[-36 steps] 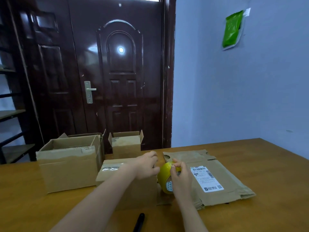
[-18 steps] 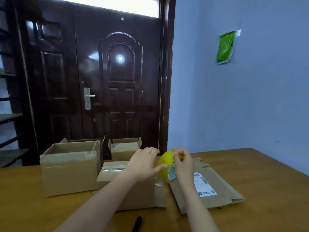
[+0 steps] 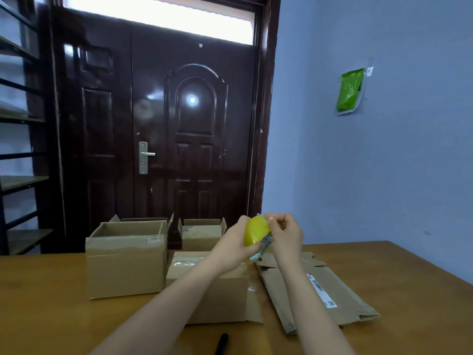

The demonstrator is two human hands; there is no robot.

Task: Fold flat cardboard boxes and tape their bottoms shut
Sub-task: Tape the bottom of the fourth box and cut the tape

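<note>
A yellow tape roll (image 3: 256, 232) is held up above the table between both hands. My left hand (image 3: 234, 248) cups it from the left and below. My right hand (image 3: 285, 233) pinches at its upper right edge with curled fingers, where the tape end seems to lie. Directly below them a small cardboard box (image 3: 220, 295) sits bottom up, with shiny tape on its top face. A flattened cardboard box (image 3: 340, 295) with a white shipping label lies to its right.
A larger open box (image 3: 125, 262) stands at the left, with two more open boxes (image 3: 201, 233) behind. A black pen (image 3: 221, 343) lies near the table's front edge. Behind the wooden table (image 3: 51, 324) are a dark door and a shelf rack at the left.
Both hands have lifted the tape roll off the box and raised it. The view has tilted upward, showing more of the door.
</note>
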